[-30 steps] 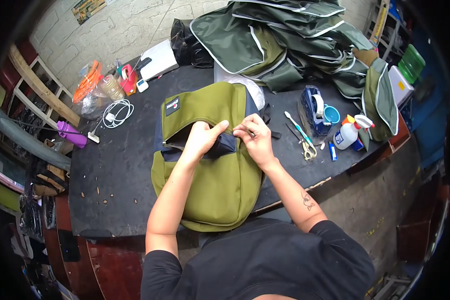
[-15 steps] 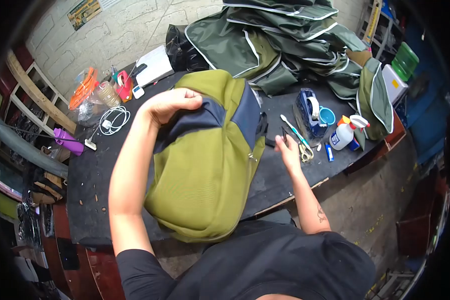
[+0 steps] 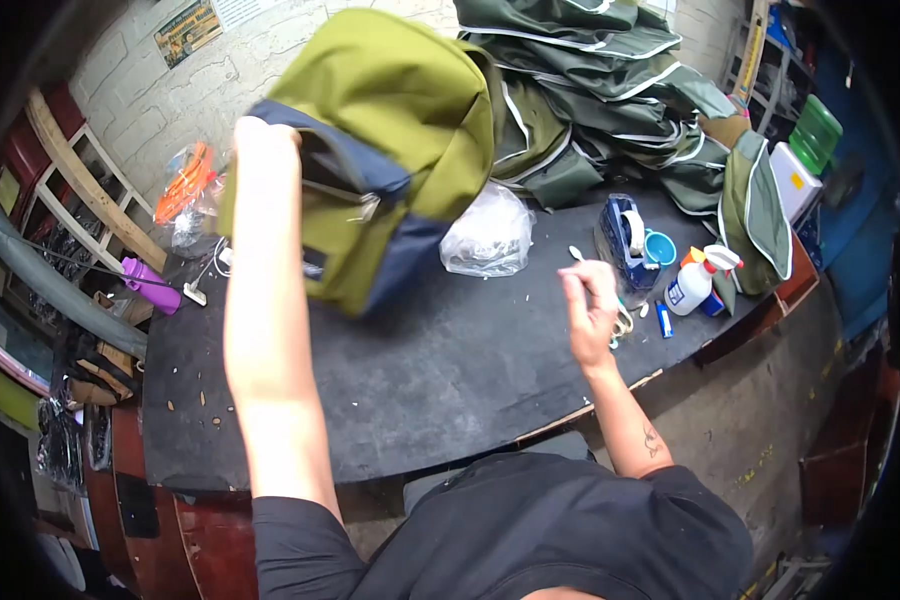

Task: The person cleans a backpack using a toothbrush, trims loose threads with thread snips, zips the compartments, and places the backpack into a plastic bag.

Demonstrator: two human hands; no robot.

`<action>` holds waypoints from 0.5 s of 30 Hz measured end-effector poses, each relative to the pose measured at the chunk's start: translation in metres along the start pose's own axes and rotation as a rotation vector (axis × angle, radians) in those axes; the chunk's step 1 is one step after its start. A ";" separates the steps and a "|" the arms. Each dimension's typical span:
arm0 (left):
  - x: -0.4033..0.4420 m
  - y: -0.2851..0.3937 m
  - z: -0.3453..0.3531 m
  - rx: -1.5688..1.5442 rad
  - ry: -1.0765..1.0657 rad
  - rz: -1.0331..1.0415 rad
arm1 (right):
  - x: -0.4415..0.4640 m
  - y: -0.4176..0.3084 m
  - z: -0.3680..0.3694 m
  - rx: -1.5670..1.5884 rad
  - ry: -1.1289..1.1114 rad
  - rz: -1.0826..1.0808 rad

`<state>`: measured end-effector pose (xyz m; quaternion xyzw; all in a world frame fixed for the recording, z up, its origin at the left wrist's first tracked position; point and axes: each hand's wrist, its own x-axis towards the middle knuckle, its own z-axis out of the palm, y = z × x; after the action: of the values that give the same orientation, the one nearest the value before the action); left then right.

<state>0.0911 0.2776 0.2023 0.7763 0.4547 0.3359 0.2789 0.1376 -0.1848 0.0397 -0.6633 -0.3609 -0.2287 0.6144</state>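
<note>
An olive-green backpack [image 3: 390, 80] with navy panels is held up, tilted, over the left back of the black table. Its front pocket [image 3: 340, 170] gapes at the zipper. My left hand [image 3: 265, 140] is closed on the navy panel by that pocket, with the fingers partly hidden. My right hand [image 3: 592, 310] is raised above the table's right side, fingers curled in; anything inside them cannot be made out. Close to it are a pair of scissors [image 3: 622, 324] and a blue tape dispenser [image 3: 620, 235].
A clear plastic bag [image 3: 488, 235] lies mid-table. Dark green fabric pieces with white edging [image 3: 590, 90] are piled at the back. A spray bottle [image 3: 688, 288] and a blue lighter [image 3: 664, 320] are on the right. A purple bottle [image 3: 150, 285] is at the left edge.
My left hand has lifted the backpack off the table, up and away from me, and turned it, uncovering the plastic bag. My right hand has shifted slightly right and curled its fingers.
</note>
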 end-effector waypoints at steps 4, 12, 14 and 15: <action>-0.110 -0.004 0.030 -0.102 0.018 0.247 | 0.015 -0.023 0.075 0.867 -0.308 0.321; -0.189 -0.018 0.037 -0.409 -0.028 0.278 | 0.079 -0.013 0.175 2.048 0.200 1.333; -0.207 -0.004 0.005 -1.611 -0.103 -0.536 | 0.089 0.010 0.171 2.103 0.083 1.218; -0.215 -0.005 -0.004 -2.170 -0.141 -0.996 | 0.090 0.015 0.170 2.154 -0.019 1.098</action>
<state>0.0075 0.0879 0.1432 -0.1091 0.1684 0.3563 0.9126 0.1822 0.0000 0.0734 0.1221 -0.0411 0.4855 0.8647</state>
